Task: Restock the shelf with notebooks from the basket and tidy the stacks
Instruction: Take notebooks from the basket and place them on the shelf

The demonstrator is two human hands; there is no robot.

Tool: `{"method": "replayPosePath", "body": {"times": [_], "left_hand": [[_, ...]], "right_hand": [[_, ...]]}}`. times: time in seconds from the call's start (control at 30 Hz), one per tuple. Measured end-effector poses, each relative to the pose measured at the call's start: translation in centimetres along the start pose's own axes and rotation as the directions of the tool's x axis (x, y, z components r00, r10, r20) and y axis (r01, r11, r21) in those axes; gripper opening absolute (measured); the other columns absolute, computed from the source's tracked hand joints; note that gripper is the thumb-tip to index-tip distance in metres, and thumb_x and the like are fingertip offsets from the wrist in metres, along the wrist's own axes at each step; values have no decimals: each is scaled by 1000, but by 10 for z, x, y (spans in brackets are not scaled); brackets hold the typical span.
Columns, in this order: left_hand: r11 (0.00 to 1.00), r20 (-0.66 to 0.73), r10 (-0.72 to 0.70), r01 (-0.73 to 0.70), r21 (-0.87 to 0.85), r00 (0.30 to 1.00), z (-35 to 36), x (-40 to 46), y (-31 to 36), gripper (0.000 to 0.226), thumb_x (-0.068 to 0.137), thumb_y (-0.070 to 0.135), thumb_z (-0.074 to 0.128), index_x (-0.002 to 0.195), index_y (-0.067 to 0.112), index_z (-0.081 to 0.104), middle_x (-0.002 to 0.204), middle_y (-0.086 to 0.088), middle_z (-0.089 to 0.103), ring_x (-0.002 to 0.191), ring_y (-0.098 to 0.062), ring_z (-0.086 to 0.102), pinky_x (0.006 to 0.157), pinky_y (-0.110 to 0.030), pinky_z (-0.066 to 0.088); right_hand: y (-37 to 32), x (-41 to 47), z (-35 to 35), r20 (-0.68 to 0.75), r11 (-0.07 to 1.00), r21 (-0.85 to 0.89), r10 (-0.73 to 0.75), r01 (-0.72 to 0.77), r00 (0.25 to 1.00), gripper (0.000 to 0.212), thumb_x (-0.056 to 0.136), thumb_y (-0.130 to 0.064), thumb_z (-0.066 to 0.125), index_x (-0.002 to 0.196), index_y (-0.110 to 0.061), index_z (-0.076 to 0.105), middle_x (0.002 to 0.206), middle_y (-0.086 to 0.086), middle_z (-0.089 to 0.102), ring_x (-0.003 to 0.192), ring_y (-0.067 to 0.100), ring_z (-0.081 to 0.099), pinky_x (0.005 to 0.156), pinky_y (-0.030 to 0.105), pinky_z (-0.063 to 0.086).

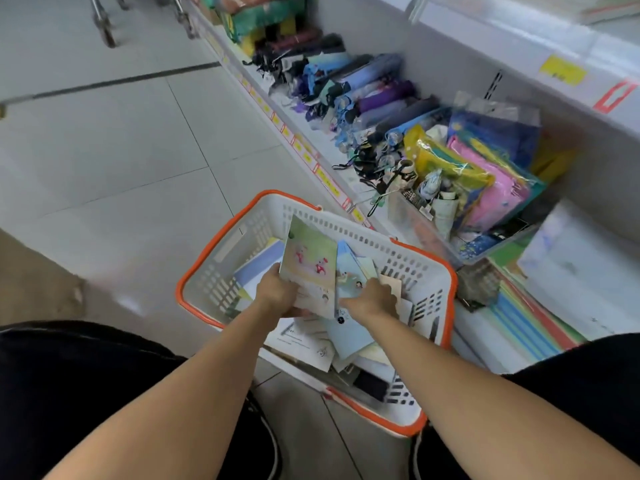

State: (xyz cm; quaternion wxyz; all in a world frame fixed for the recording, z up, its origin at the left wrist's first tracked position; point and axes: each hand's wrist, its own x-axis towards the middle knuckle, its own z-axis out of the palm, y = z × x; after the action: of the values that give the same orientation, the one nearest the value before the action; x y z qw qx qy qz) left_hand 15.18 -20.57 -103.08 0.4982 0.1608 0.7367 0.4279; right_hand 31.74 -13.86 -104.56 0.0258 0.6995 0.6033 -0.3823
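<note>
Both hands are down in the basket (429, 268), which sits on the floor against the low shelf (491, 344). The left hand (277, 294) grips a green notebook (310, 261) by its bottom edge, fingers curled under it and thumb on top. The notebook stands up tall, with its long side pointing away from the person, toward the far rim of the basket. The right hand (372, 299) is just beside it, with fingers curled onto a pale blue notebook (351, 271); I cannot tell how tight that hold is. More notebooks (311, 344) lie in a messy pile under the hands, near the basket's close end. The shelf is off to the right of the hands, so I think the notebooks must go up and to the right, and the right hand is nearer to it. The flat colored stacks (530, 320) there may be where they belong, but that part is blurry and the right arm cuts off its near end. Umbrellas (377, 98) fill the shelf farther along. I cannot read the covers or count the notebooks.
</note>
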Motion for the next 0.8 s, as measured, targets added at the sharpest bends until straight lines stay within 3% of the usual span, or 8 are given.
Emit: {"method": "replayPosePath", "body": {"times": [0.1,0.17,0.27,0.37,0.5,0.6,0.73,0.8], "left_hand": [[962,-134,-11,-26,-271,991,-15,-4,-7,18,95,11,58,113,14,59,97,-13,67,73,-30,69,46,-32,57],[908,-177,-98,15,-419,979,-28,-1,-10,27,95,-1,53,120,9,54,104,-16,64,74,-28,66,44,-27,56],[856,-158,-180,76,-511,971,-34,-2,-8,34,96,-2,47,130,6,49,115,-18,62,72,-30,67,44,-25,55],[850,-173,-140,29,-526,975,-29,-7,-4,33,98,2,46,130,9,49,101,-13,65,71,-28,67,48,-28,58],[929,-327,78,-187,-319,942,-28,-19,2,33,100,7,40,131,17,47,111,-11,64,83,-29,68,52,-30,58],[936,-392,262,-331,-119,882,-31,-30,12,42,99,5,35,137,22,42,116,-7,61,91,-27,68,51,-30,56],[914,-165,379,-397,-89,910,-24,-51,38,37,100,8,43,132,26,41,114,-11,64,80,-27,71,52,-34,58],[915,-12,342,-336,-225,940,-13,-64,61,39,98,8,47,132,27,46,110,-8,70,76,-28,73,49,-30,55]], "right_hand": [[25,-4,6,49,995,-34,95,-93,994,119,60,-62,84,150,-11,25,155,12,21,137,39,34,104,51,43],[33,-7,8,37,991,-50,125,-123,991,125,56,-65,85,150,-10,23,153,15,21,137,40,33,103,51,43],[38,-7,3,-62,975,-160,148,-156,987,108,53,-65,85,136,-13,40,141,14,39,131,37,40,101,53,42],[46,4,-8,-24,988,-114,103,-105,994,64,68,-50,82,115,-13,60,120,10,63,111,31,60,91,44,53],[36,3,-65,333,941,320,-2,-111,943,23,98,-17,58,120,-12,59,115,12,66,98,27,66,75,40,59],[16,-10,-123,315,799,599,-174,-53,933,17,103,-17,50,117,-20,58,101,5,67,87,20,63,63,33,56],[-20,-38,-144,137,575,814,-331,84,934,14,102,-23,52,110,-18,62,98,6,68,80,20,64,54,28,57],[-38,-47,-129,89,585,797,-360,151,929,18,103,-24,50,112,-12,61,108,11,70,94,28,68,71,36,59]]}}
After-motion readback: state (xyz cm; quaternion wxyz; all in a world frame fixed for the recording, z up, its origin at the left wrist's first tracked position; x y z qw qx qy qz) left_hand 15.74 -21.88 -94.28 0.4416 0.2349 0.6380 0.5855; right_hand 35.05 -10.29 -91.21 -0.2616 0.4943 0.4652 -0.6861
